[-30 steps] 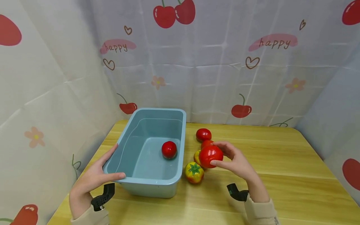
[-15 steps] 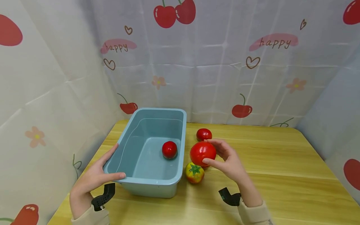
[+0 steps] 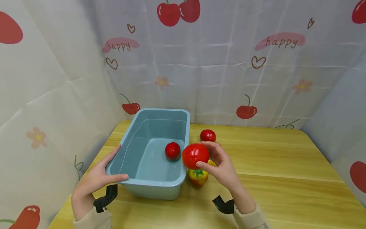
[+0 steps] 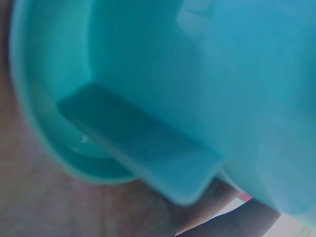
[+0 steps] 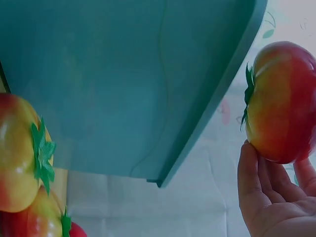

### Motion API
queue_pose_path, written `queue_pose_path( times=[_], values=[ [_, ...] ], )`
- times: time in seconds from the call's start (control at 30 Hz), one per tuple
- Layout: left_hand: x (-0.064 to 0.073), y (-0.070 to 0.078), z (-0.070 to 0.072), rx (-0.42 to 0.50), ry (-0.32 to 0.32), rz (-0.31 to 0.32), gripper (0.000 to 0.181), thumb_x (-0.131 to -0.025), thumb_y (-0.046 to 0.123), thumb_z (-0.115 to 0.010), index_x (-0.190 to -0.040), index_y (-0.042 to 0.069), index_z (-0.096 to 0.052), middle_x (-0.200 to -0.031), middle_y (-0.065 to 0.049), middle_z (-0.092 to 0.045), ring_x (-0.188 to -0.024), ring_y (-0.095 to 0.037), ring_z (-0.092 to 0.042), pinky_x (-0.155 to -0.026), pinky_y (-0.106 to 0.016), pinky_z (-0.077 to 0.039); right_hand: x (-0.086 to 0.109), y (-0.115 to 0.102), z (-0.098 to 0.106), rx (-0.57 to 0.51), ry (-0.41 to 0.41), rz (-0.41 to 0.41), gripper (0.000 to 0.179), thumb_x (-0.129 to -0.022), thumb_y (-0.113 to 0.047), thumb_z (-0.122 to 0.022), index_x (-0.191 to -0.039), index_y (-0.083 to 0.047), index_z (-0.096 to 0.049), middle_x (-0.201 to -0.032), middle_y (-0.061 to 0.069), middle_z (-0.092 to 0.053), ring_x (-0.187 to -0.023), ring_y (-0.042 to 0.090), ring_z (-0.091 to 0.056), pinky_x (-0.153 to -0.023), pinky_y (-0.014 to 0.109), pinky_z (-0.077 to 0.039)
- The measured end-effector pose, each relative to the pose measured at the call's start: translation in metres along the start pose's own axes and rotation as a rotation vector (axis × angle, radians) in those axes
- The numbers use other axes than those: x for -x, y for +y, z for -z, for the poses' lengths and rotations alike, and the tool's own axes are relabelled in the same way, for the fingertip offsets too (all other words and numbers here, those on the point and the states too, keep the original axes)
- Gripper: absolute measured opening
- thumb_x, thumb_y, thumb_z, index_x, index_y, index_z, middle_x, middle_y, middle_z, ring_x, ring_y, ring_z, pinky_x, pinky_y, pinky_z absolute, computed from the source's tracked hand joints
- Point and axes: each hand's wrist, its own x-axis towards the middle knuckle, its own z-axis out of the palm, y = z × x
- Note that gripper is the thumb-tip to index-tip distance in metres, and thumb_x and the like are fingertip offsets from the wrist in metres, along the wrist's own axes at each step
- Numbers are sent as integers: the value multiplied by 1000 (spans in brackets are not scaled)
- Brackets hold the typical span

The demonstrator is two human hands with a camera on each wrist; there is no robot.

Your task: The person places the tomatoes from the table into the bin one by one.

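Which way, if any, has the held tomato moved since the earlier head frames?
Yes, left: in the head view, the right hand brought the held tomato toward the blue bin until it visually overlaps the bin's right rim.

The fingers (image 5: 249, 170) of the right hand (image 5: 279, 205) grip a glossy red-and-yellow tomato-shaped fruit (image 5: 281, 103). A smooth blue bin (image 5: 113, 74) spans the upper centre; two green-capped, yellow-red fruits (image 5: 15, 158) overlap at lower left.

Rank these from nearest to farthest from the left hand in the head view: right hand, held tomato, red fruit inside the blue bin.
1. Red fruit: inside the blue bin, right half.
2. Held tomato: by the bin's right rim.
3. Right hand: farthest right, gripping the tomato.
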Motion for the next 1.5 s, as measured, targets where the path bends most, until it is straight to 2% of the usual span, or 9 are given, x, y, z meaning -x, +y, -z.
queue_pose_path(
  times=[0.23, 0.47, 0.6, 0.77, 0.87, 1.07, 1.17, 1.33, 1.5],
  values=[
    [-2, 1, 1, -17, -7, -11, 96, -79, 22, -76, -152, 29, -14, -152, -15, -19, -127, -34, -33, -86, -19, -39, 1, 2, -12, -45, 19, -2, 56, -79, -2, -73, -129, -10, -49, -130, 5, -52, -117, 23, -50, -91, 31, -45],
    [-2, 1, 1, -12, -8, -7, 96, -79, 22, -76, -151, 30, -14, -152, -15, -19, -127, -34, -34, -86, -21, -40, 4, 4, -28, -111, 6, 60, 59, -82, 1, -69, -134, -10, -42, -136, 7, -47, -122, 24, -46, -92, 33, -44],
    [-2, 0, 1, -18, -4, -4, 96, -79, 23, -77, -151, 31, -14, -152, -15, -19, -126, -34, -35, -86, -22, -41, 6, 5, -34, -68, -18, 124, 63, -83, 2, -67, -138, -12, -39, -140, 7, -42, -124, 24, -44, -93, 32, -44],
    [-2, 0, 1, -19, -1, -5, 96, -78, 23, -77, -151, 30, -15, -152, -15, -19, -125, -34, -35, -85, -23, -41, 6, 7, -37, 23, -70, 214, 67, -84, 2, -66, -142, -11, -35, -143, 15, -36, -127, 27, -40, -93, 32, -44],
    [-1, 0, 0, -12, -2, -3, 96, -78, 22, -77, -151, 31, -15, -152, -15, -18, -124, -34, -36, -85, -23, -42, 6, 9, -38, 79, -91, 250, 70, -84, 1, -66, -144, -11, -33, -144, 15, -35, -128, 27, -39, -94, 33, -43],
    [-1, 0, 0, -5, 1, -5, 96, -78, 22, -77, -151, 31, -15, -152, -14, -18, -123, -33, -36, -84, -23, -42, 8, 7, -40, 149, -129, 235, 75, -84, 1, -66, -147, -11, -28, -148, 5, -31, -128, 23, -38, -94, 34, -44],
    [-1, -1, 0, 4, 1, -7, 96, -78, 22, -77, -151, 30, -15, -152, -14, -18, -123, -34, -37, -84, -23, -42, 9, 0, -42, 166, -146, 242, 76, -83, 4, -65, -148, -9, -27, -149, 6, -30, -129, 23, -38, -95, 35, -43],
    [-1, -1, 0, 9, 2, -7, 96, -78, 21, -77, -151, 30, -15, -152, -15, -19, -121, -34, -38, -83, -24, -43, 9, -14, -41, 142, -149, 310, 75, -81, 11, -64, -145, 2, -27, -148, 13, -31, -128, 35, -37, -98, 34, -40],
    [-1, -1, -1, 28, 3, -4, 95, -79, 20, -76, -152, 27, -16, -151, -18, -20, -118, -36, -41, -82, -26, -45, 3, 7, -32, 91, -124, 314, 76, -81, 7, -67, -145, -2, -28, -145, 15, -35, -127, 36, -38, -97, 32, -41]
  ],
)
